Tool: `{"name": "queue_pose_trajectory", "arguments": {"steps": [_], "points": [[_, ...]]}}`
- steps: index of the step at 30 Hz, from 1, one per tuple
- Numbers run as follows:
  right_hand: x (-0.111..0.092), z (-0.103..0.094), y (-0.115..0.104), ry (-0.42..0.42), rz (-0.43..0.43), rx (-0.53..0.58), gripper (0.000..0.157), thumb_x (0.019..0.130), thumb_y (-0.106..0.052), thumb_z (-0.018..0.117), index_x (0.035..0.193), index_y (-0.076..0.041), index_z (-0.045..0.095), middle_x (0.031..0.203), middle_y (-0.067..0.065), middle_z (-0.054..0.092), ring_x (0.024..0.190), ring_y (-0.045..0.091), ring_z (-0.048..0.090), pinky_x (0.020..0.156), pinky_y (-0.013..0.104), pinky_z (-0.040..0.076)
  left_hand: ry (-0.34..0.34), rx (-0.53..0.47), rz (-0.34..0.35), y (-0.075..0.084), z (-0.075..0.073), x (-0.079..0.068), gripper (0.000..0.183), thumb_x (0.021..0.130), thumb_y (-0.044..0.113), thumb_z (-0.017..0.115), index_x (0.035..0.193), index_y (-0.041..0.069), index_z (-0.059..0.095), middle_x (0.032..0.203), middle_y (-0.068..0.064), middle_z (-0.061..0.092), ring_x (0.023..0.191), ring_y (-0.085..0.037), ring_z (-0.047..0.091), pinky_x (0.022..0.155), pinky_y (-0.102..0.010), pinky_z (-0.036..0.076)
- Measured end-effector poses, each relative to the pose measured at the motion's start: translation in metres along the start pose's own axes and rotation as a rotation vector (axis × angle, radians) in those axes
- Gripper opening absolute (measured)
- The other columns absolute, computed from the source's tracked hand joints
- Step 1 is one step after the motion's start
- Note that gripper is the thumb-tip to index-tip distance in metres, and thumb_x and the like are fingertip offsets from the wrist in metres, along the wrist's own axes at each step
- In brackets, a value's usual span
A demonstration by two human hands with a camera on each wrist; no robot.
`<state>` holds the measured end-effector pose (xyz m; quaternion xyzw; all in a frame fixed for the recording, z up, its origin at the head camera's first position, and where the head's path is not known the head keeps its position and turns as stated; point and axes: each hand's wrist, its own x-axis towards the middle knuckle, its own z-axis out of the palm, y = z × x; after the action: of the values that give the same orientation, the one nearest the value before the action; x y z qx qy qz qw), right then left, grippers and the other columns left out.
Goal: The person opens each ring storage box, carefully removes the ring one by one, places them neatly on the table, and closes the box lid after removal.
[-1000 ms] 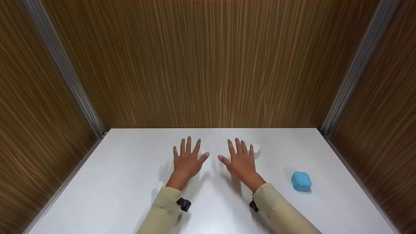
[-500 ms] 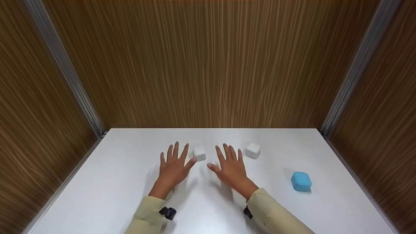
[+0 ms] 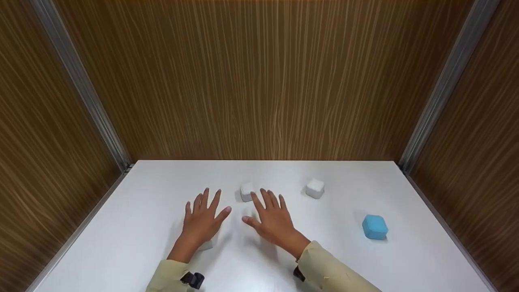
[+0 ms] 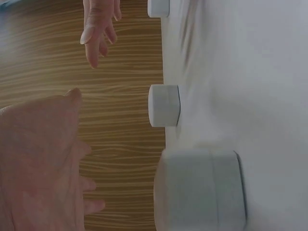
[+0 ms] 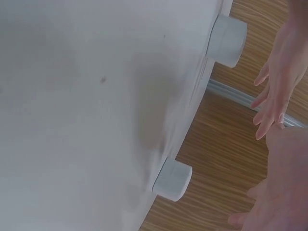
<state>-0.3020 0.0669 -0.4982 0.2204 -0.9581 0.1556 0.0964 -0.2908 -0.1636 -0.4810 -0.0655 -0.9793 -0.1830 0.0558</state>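
Observation:
My left hand (image 3: 199, 225) hovers palm down over the white table (image 3: 121, 227), fingers spread and holding nothing. A white rounded block (image 3: 206, 245) lies beneath its wrist, mostly hidden in the head view; in the left wrist view this block (image 4: 199, 190) looms large. To the right hovers my right hand (image 3: 275, 225), its fingers also spread and nothing in them. Just beyond its fingertips sits a second white block (image 3: 245, 191), partly covered by the index finger. A third white block (image 3: 315, 189) stands farther right. The blue block (image 3: 375, 227) lies well right of both hands.
A wood-grain panel (image 3: 259, 81) rises along the table's back edge. Similar panels stand at the left (image 3: 52, 142) and right (image 3: 474, 162), with metal posts (image 3: 442, 85) at the corners.
Both hands have moved left and back toward the person, fingers still spread. The second and third white blocks, earlier covered or partly covered, have come into view. The blocks appear not to have moved.

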Motion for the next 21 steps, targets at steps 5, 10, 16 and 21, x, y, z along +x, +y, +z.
{"name": "queue_pose_trajectory", "arguments": {"steps": [5, 10, 16, 21], "points": [[0.0, 0.004, -0.009, -0.016, -0.038, -0.013, 0.082, 0.098, -0.071, 0.033, 0.161, -0.019, 0.026, 0.165, 0.014, 0.025, 0.152, 0.037, 0.024, 0.12, 0.061, 0.02, 0.037, -0.012, 0.01, -0.009, 0.0, -0.007, 0.077, 0.1, 0.064, 0.04, 0.16, 0.017, 0.03, 0.166, -0.021, 0.018, 0.153, -0.043, 0.013, 0.119, -0.068, 0.006], [-0.002, 0.01, -0.014, -0.036, -0.066, -0.033, 0.083, 0.098, -0.073, 0.03, 0.161, -0.019, 0.026, 0.165, 0.015, 0.026, 0.15, 0.037, 0.026, 0.117, 0.061, 0.026, 0.069, -0.028, 0.019, -0.017, 0.002, -0.014, 0.075, 0.101, 0.063, 0.042, 0.158, 0.015, 0.033, 0.164, -0.022, 0.024, 0.151, -0.044, 0.016, 0.118, -0.069, 0.01], [-0.003, 0.017, -0.018, -0.054, -0.105, -0.061, 0.082, 0.098, -0.072, 0.027, 0.161, -0.019, 0.027, 0.163, 0.014, 0.031, 0.146, 0.035, 0.035, 0.114, 0.057, 0.032, 0.027, -0.081, -0.016, -0.027, 0.001, -0.021, 0.077, 0.1, 0.063, 0.043, 0.16, 0.016, 0.03, 0.164, -0.023, 0.021, 0.149, -0.046, 0.021, 0.118, -0.067, 0.011], [-0.002, 0.019, -0.022, -0.082, -0.122, -0.056, 0.081, 0.098, -0.072, 0.029, 0.161, -0.02, 0.026, 0.162, 0.012, 0.033, 0.142, 0.033, 0.04, 0.111, 0.055, 0.036, -0.005, -0.107, -0.036, -0.034, 0.0, -0.025, 0.08, 0.099, 0.067, 0.04, 0.161, 0.017, 0.027, 0.165, -0.022, 0.021, 0.147, -0.047, 0.024, 0.117, -0.067, 0.017]]}}
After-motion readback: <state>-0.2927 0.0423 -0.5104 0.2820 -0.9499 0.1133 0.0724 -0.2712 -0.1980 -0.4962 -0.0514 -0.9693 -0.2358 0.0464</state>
